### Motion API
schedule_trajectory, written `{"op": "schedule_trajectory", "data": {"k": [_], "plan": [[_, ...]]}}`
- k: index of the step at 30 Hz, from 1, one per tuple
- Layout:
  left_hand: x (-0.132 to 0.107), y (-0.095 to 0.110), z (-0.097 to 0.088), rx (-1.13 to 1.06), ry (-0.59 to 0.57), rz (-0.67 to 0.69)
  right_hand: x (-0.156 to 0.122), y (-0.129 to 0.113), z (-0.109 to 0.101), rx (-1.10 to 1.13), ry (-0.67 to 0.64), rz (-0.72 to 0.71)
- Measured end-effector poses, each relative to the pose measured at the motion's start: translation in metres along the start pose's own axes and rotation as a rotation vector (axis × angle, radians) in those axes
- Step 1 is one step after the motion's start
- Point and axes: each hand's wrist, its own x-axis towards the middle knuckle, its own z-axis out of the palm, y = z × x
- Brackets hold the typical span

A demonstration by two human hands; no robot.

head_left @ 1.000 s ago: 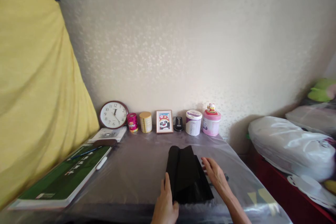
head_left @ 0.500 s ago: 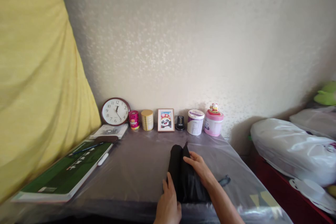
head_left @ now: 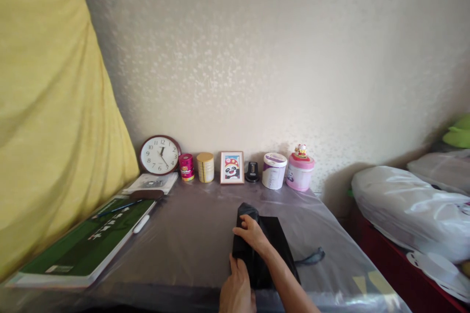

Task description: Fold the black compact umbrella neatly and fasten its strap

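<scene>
A black, thin-looking piece of fabric [head_left: 277,239] lies partly folded on the table near its front edge. Its left side forms a thick fold, and a flat panel spreads to the right with a dark strap [head_left: 311,257] trailing from it. My right hand [head_left: 253,234] reaches across the panel, its fingers closed on the top of the fold. At the lower left edge, my left hand [head_left: 238,284] grips the fabric, fingertips against its side and thumb partly hidden. What the fold may contain cannot be seen.
On the left lie a green book [head_left: 84,242], a pen [head_left: 119,209] and a white marker [head_left: 141,224]. Along the wall stand a clock [head_left: 160,155], several tins and tubs, and a panda picture frame [head_left: 232,167]. White plastic bags [head_left: 407,205] sit to the right.
My right hand has moved left, from the right part of the black fabric onto the fold. The right panel now lies flatter. My left hand stays at the lower left edge.
</scene>
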Motion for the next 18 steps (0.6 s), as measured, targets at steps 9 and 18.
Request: {"op": "schedule_trajectory", "data": {"k": [9,18], "plan": [[-0.014,-0.019,-0.017,0.014,0.17,0.08,0.001,-0.007,-0.002,-0.168,-0.039,-0.041],[0.001,-0.006,-0.017,-0.029,0.112,0.266,-0.006,-0.01,-0.007,-0.104,-0.265,-0.246]]}}
